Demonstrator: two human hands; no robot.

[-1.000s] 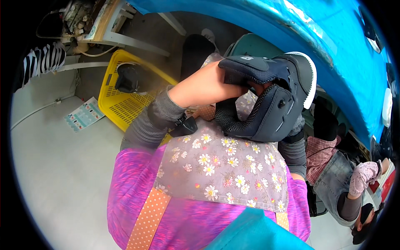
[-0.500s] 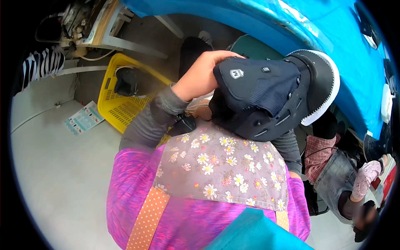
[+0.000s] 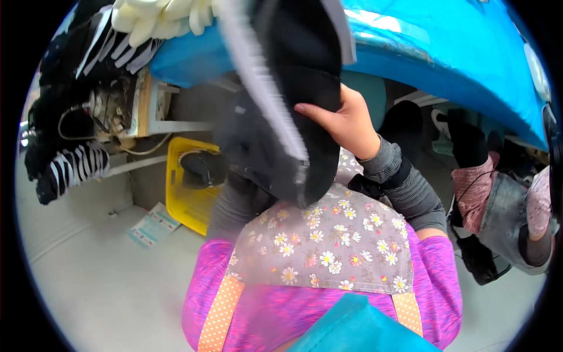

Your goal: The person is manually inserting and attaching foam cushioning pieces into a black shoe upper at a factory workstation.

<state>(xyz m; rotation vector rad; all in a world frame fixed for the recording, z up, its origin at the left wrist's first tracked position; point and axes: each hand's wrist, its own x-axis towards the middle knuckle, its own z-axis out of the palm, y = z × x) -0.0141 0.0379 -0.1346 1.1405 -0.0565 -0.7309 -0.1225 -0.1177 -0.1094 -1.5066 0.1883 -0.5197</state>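
Above the lap, right hand (image 3: 346, 120) grip clamped on raised black shoe (image 3: 293, 100).

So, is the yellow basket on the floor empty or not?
Not empty. The yellow basket stands on the floor behind the person's left arm, and a dark object lies inside it. What kind of object cannot be told.
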